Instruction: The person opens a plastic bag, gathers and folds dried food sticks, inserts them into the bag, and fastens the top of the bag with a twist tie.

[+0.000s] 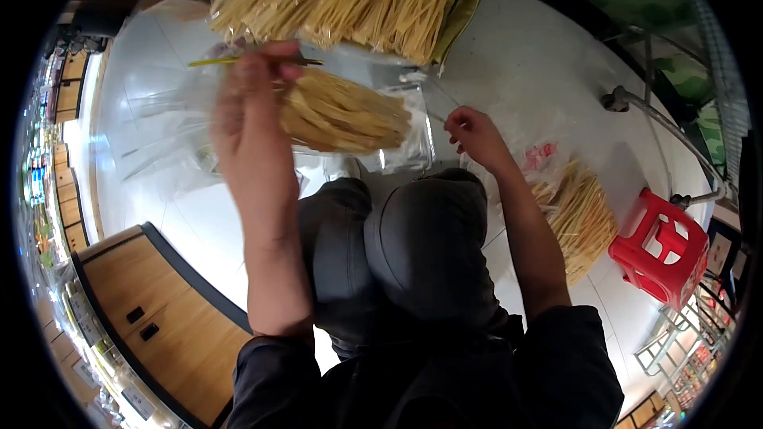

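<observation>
My left hand [258, 107] is raised, slightly blurred, its fingers closed on a thin yellow-and-dark strip [211, 62]. Just beside and behind that hand is a bundle of pale yellow dried strips [346, 115]; whether the palm also touches it I cannot tell. Clear plastic [405, 151] lies around the bundle. To the right of it, my right hand [473, 133] has its fingers pinched together, with a thin pale strand [435, 116] running from the fingertips toward the plastic. A large heap of the same strips in clear wrapping [350, 0] lies beyond both hands.
More dried strips [584, 222] lie on the tiled floor by my right forearm. A red plastic stool [660, 246] and a metal tube frame [675, 119] stand at right. A wooden cabinet [167, 318] is at lower left. My knees [421, 230] are bent below the bundle.
</observation>
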`<state>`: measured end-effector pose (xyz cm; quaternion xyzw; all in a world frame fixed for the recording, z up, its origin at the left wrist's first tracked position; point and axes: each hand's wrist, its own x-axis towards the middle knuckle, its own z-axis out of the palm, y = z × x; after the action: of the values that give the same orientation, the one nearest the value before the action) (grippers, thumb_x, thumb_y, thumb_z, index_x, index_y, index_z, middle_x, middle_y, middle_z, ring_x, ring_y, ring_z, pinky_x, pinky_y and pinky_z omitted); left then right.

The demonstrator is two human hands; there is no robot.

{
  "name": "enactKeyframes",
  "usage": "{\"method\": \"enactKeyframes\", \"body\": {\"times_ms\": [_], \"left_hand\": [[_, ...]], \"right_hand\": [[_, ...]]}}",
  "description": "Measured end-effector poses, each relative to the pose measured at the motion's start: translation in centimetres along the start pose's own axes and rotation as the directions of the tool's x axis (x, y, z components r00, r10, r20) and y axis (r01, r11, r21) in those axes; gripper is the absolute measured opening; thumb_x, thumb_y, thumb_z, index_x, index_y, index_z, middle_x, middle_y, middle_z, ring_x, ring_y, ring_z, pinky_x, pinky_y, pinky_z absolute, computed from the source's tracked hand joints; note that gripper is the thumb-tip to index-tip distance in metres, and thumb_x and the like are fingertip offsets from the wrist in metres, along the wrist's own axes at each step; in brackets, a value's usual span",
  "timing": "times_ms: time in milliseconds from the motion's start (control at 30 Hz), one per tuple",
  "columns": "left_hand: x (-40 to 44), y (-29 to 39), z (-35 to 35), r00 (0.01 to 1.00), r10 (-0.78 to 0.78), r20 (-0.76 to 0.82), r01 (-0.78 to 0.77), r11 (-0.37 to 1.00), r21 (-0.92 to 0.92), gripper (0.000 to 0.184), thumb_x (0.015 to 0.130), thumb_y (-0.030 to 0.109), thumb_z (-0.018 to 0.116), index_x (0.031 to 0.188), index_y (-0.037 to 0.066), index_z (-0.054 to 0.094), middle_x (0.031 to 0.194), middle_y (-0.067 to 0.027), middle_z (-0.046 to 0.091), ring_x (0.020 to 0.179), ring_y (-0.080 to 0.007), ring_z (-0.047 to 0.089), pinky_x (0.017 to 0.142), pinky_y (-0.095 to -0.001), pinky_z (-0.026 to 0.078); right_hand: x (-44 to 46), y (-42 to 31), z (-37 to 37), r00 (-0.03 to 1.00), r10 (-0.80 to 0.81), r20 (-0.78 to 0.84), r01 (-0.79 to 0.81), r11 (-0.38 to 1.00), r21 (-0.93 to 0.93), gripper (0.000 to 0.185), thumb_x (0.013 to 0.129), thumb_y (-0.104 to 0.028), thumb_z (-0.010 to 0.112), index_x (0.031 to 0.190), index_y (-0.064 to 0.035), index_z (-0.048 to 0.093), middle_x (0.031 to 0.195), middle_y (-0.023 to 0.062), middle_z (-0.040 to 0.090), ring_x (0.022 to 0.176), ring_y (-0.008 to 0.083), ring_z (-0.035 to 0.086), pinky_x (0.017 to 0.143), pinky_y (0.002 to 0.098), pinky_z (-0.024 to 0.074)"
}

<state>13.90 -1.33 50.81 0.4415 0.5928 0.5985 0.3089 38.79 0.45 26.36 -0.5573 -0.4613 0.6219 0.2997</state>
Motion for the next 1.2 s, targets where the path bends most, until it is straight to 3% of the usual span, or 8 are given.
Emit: {"method": "enactKeyframes", "body": {"times_ms": [100,267,400,833,933,1000,1100,1200], "left_hand": [[0.7,-0.9,-0.6,0.998,0.015,-0.062,-0.004,0.984,0.177,0.037,0.107,0.032,0.048,0.106,0.002,0.070,0.094,-0.0051,0.066,0.094,-0.0143,0.060,0.095,-0.0332,0.047],[1.7,-2.3,-1.1,0.987,0.108,-0.120,-0.029,0.849,0.527,0.039,0.108,0.031,0.043,0.116,0.001,0.067,0.108,-0.0078,0.065,0.101,-0.0146,0.059,0.090,-0.0295,0.047],[1.6,-2.7,-1.0,0.982,0.038,-0.185,0.046,0.903,0.428,0.039,0.108,0.030,0.040,0.124,0.001,0.059,0.115,-0.0137,0.064,0.111,-0.0208,0.061,0.092,-0.0336,0.053],[1.5,-2.7,-1.1,0.997,-0.064,-0.032,0.072,0.932,0.355,0.042,0.108,0.034,0.032,0.124,0.002,0.054,0.122,-0.0224,0.060,0.121,-0.0310,0.059,0.102,-0.0429,0.053],[1.8,-3.1,-0.7,0.999,-0.033,-0.016,0.037,0.906,0.421,0.042,0.109,0.035,0.033,0.121,0.002,0.055,0.117,-0.0191,0.063,0.118,-0.0290,0.060,0.101,-0.0411,0.052],[1.7,-3.2,-0.3,1.000,-0.007,0.006,0.004,0.907,0.422,0.042,0.109,0.035,0.033,0.118,0.001,0.057,0.114,-0.0169,0.065,0.115,-0.0268,0.061,0.099,-0.0388,0.051],[1.7,-3.1,-0.2,0.986,-0.005,0.166,-0.071,0.890,0.450,0.040,0.109,0.031,0.038,0.108,0.001,0.065,0.107,-0.0111,0.067,0.102,-0.0190,0.060,0.092,-0.0318,0.047],[1.7,-2.7,0.4,0.971,-0.037,0.236,-0.044,0.943,0.328,0.040,0.108,0.032,0.044,0.104,0.001,0.069,0.101,-0.0069,0.067,0.093,-0.0140,0.057,0.086,-0.0265,0.044]], "right_hand": [[2.8,5.7,0.5,0.954,0.076,0.291,0.074,0.879,-0.471,0.018,0.085,-0.017,0.070,0.093,-0.0005,0.067,0.092,0.0170,0.071,0.077,0.0308,0.069,0.072,0.0408,0.0547],[7.0,15.3,1.1,0.898,0.150,0.413,0.199,0.699,-0.687,0.016,0.083,-0.017,0.069,0.089,-0.0029,0.070,0.083,0.0171,0.071,0.077,0.0312,0.070,0.070,0.0413,0.0544],[8.7,19.9,1.7,0.880,0.288,0.379,0.214,0.472,-0.855,0.014,0.081,-0.016,0.070,0.088,-0.0050,0.073,0.087,0.0173,0.072,0.085,0.0357,0.069,0.076,0.0444,0.0544],[9.0,16.4,4.7,0.742,0.508,0.437,0.297,0.335,-0.894,0.016,0.075,-0.001,0.069,0.091,-0.0003,0.074,0.099,0.0210,0.072,0.096,0.0349,0.071,0.082,0.0437,0.0570],[8.6,18.4,5.5,0.754,0.414,0.510,0.374,0.368,-0.851,0.017,0.073,-0.003,0.072,0.090,-0.0036,0.075,0.099,0.0180,0.073,0.092,0.0334,0.071,0.080,0.0429,0.0566],[9.0,19.5,5.7,0.596,0.304,0.743,0.462,0.627,-0.627,0.012,0.081,-0.013,0.070,0.089,-0.0060,0.076,0.090,0.0153,0.073,0.084,0.0359,0.069,0.078,0.0445,0.0549],[8.8,16.1,5.0,0.625,0.319,0.712,0.421,0.631,-0.652,0.015,0.084,-0.017,0.067,0.090,-0.0065,0.076,0.091,0.0164,0.073,0.085,0.0360,0.068,0.079,0.0455,0.0535],[6.1,5.6,2.7,0.830,0.094,0.549,0.417,0.548,-0.725,0.024,0.093,-0.023,0.061,0.108,-0.0077,0.072,0.107,0.0179,0.069,0.093,0.0350,0.066,0.083,0.0441,0.0518]]}}
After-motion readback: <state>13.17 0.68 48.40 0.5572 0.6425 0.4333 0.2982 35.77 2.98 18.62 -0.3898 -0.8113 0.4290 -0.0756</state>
